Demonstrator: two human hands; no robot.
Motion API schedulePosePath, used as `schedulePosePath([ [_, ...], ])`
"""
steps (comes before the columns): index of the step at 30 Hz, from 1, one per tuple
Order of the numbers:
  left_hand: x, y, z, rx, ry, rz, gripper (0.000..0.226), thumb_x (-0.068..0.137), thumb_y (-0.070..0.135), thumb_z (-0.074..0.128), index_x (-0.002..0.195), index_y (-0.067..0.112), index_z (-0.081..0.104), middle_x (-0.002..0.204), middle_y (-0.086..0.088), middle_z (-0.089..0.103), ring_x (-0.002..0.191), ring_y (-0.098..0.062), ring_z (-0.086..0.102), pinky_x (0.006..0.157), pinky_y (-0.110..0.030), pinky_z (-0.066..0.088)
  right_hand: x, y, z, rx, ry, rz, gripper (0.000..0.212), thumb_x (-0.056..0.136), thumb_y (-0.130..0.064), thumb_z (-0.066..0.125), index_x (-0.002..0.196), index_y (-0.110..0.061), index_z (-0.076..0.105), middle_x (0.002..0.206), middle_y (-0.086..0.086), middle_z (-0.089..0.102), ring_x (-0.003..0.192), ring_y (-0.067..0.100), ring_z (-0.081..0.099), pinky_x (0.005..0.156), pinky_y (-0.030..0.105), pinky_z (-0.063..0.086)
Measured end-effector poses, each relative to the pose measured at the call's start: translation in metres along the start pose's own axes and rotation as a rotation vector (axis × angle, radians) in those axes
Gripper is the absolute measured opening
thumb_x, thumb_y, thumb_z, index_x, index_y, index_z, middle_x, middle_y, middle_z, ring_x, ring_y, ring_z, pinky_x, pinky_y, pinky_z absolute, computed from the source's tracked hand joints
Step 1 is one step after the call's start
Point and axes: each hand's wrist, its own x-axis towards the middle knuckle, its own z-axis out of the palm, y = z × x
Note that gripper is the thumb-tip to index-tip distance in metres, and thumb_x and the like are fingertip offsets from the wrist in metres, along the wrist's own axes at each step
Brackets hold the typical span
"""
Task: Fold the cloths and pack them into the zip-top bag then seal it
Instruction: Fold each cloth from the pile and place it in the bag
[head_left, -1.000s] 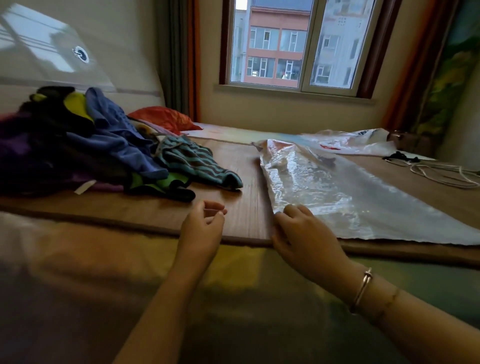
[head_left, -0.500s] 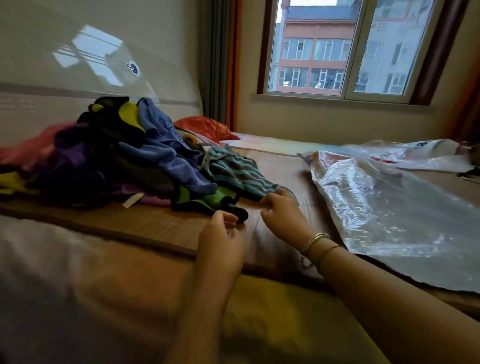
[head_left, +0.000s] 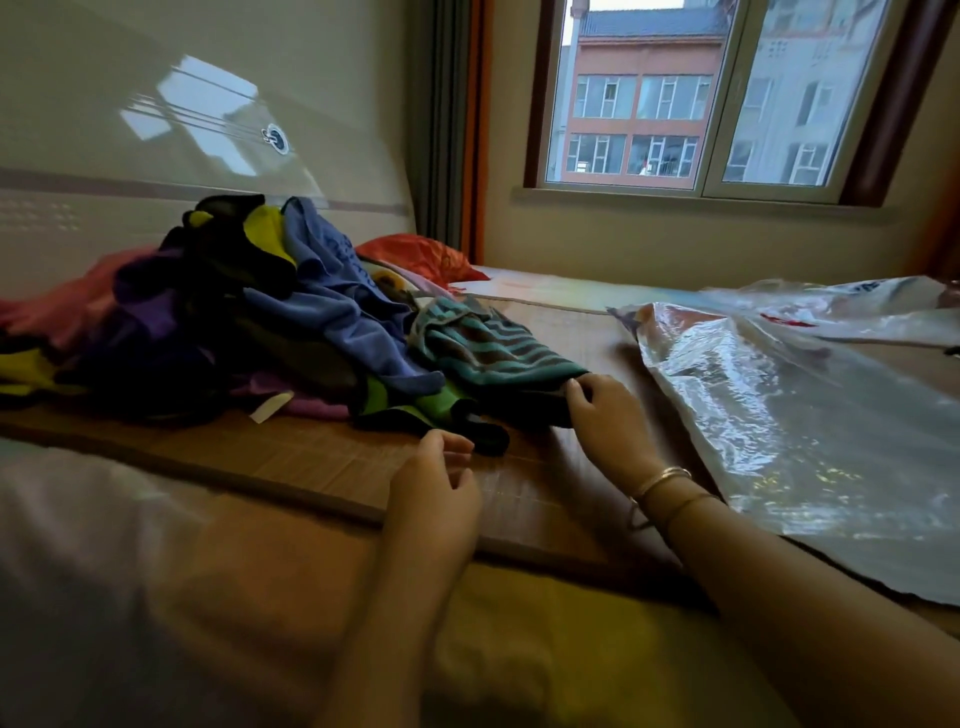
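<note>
Head view. Centre of frame: the right hand (head_left: 602, 415) pinches the near edge of the striped teal cloth (head_left: 483, 348), thumb and fingers curled round its hem. Lower centre: the left hand (head_left: 436, 478) hovers just above the wooden board (head_left: 311, 462), fingers loosely curled, holding nothing. Left half: the unfolded cloth pile (head_left: 218, 322), partly overlapped by the striped cloth. Right half: the zip-top bag (head_left: 800, 415) lies flat and unfilled. Judged risk: pulling the striped cloth with one hand may drag neighbouring cloths along, since the pile is tangled; the slick bag could slide once loading begins
</note>
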Motion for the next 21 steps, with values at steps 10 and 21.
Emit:
schedulePosePath([
  [10,-0.046,0.018,0.013,-0.002,0.095,0.319,0.039,0.090,0.010,0.060,0.125,0.024,0.050,0.130,0.001,0.046,0.118,-0.013,0.049,0.088,-0.011,0.043,-0.133,-0.038,-0.119,0.266,0.047,-0.055,0.027,0.087,-0.024,0.064,0.067,-0.006,0.059,0.062,0.006,0.060,0.063,0.012,0.059,0.052,0.020,0.046],
  [21,-0.083,0.017,0.036,0.596,-0.071,0.475,0.059,0.077,0.015,0.063,0.131,0.034,0.047,0.145,0.007,0.041,0.138,-0.017,0.028,0.115,-0.041,0.022,-0.185,-0.014,-0.196,0.365,-0.071,0.056,0.033,0.078,0.018,0.047,0.088,-0.012,0.041,0.089,0.023,0.051,0.076,0.031,0.053,0.065,0.044,0.052],
])
